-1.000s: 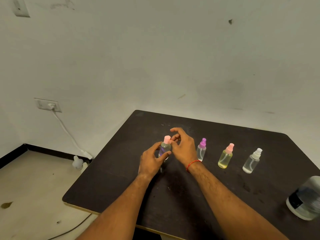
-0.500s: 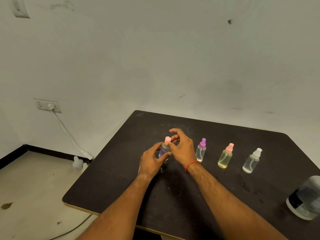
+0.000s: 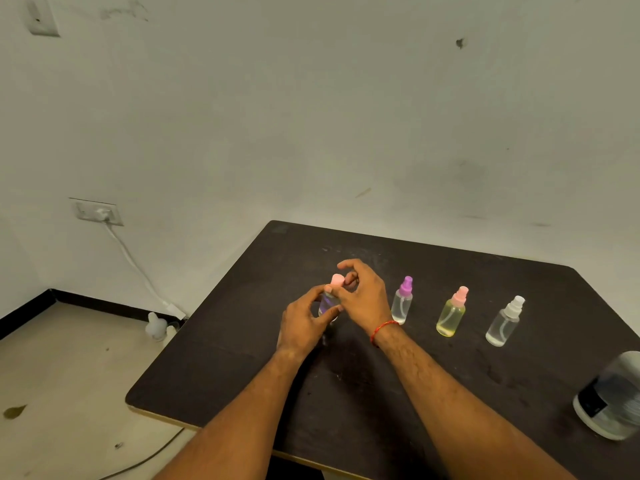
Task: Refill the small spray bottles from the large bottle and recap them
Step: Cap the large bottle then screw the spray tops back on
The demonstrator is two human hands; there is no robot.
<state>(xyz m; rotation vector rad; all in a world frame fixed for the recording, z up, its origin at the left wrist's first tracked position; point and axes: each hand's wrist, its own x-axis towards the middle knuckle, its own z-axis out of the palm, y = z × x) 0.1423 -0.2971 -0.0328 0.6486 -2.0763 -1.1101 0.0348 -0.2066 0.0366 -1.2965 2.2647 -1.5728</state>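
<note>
My left hand [image 3: 302, 323] grips the body of a small purple-tinted spray bottle [image 3: 327, 303] standing on the dark table [image 3: 346, 393]. My right hand [image 3: 363, 296] pinches its pink spray cap [image 3: 337, 279] at the neck. To the right stand three capped small bottles: a clear one with a purple cap [image 3: 401, 301], a yellow one with a pink cap [image 3: 451, 313], and a clear one with a white cap [image 3: 505, 322]. The large clear bottle [image 3: 611, 398] with a dark label sits at the right edge, partly cut off.
The table stands against a white wall. A wall socket [image 3: 98, 212] at the left feeds a white cable [image 3: 138, 268] down to the floor, where small white bottles [image 3: 156, 327] sit by the table's left corner. Another cord [image 3: 145, 459] runs under the table.
My right hand's fingers have shifted around the pink cap, closing onto its neck. The left hand keeps holding the bottle in the same place.
</note>
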